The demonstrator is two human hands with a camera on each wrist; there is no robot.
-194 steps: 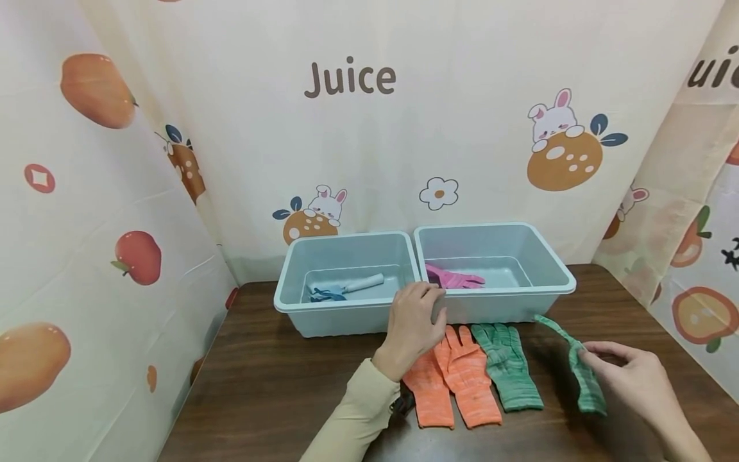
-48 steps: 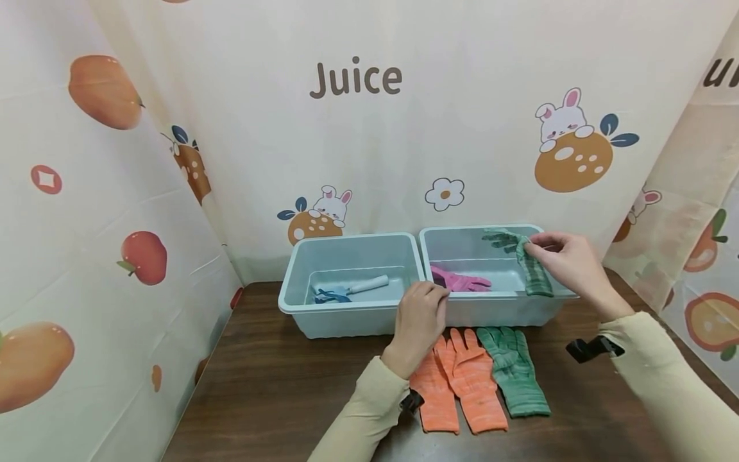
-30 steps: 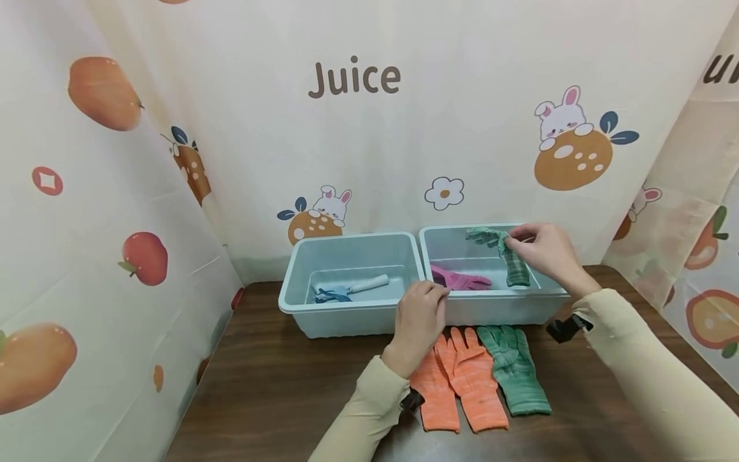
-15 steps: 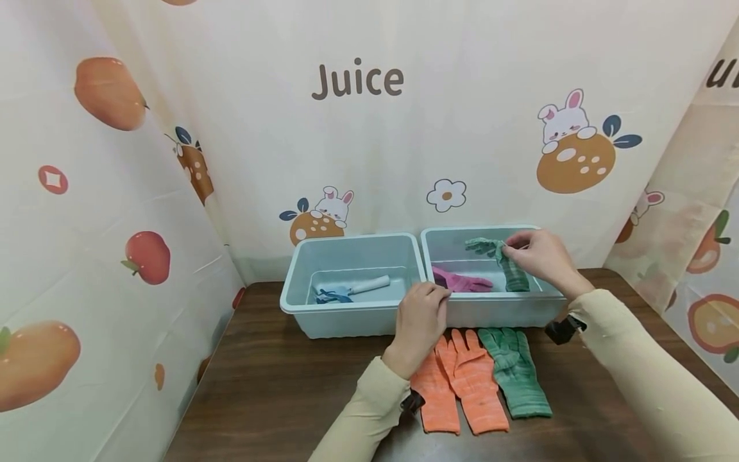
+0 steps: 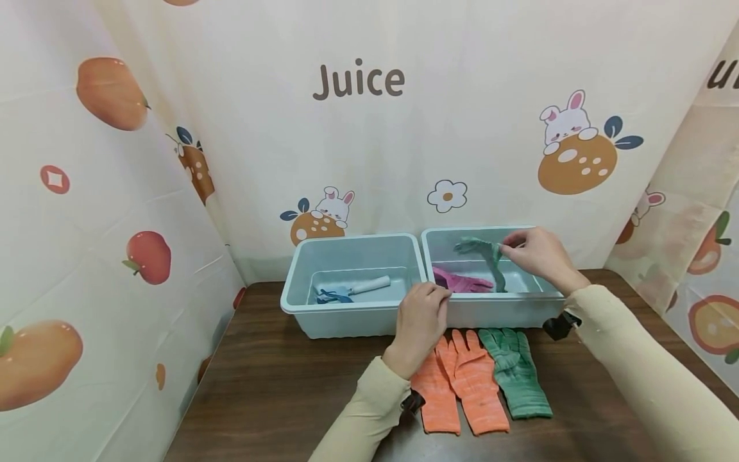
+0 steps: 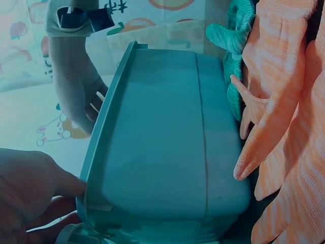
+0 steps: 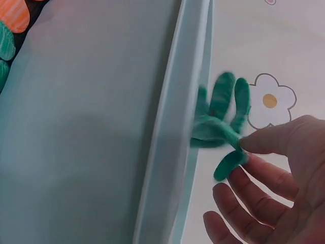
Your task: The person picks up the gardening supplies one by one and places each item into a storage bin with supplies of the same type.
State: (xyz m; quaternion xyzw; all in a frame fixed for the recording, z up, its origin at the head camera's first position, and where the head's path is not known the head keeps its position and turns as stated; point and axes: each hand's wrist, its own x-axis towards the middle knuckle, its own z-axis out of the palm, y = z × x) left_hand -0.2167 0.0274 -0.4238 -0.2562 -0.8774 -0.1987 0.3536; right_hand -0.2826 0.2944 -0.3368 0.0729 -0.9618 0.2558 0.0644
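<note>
My right hand [image 5: 539,252] pinches a green knit glove [image 5: 492,260] between thumb and fingers, over the right light-blue plastic bin [image 5: 496,309]. The glove's fingers point left and its cuff hangs down into the bin; in the right wrist view the glove [image 7: 221,109] is partly hidden behind the rim. At the inner front corner of that bin, my left hand [image 5: 420,324] grips the rim, thumb [image 6: 71,185] outside and fingers behind. A pink glove [image 5: 462,282] lies inside the same bin. Below it on the table lie two orange gloves [image 5: 476,391] and another green glove [image 5: 522,378].
The left light-blue bin [image 5: 346,321] stands beside the right one and holds a small tool with a white handle [image 5: 369,285] and a blue item [image 5: 333,296]. Both bins stand on the dark wooden table [image 5: 277,398], before a printed curtain [image 5: 369,141].
The right hand has brought the green glove from the table's right side up over the right bin. Lately it has shifted slightly left, the glove swinging. The left hand stays at the rim.
</note>
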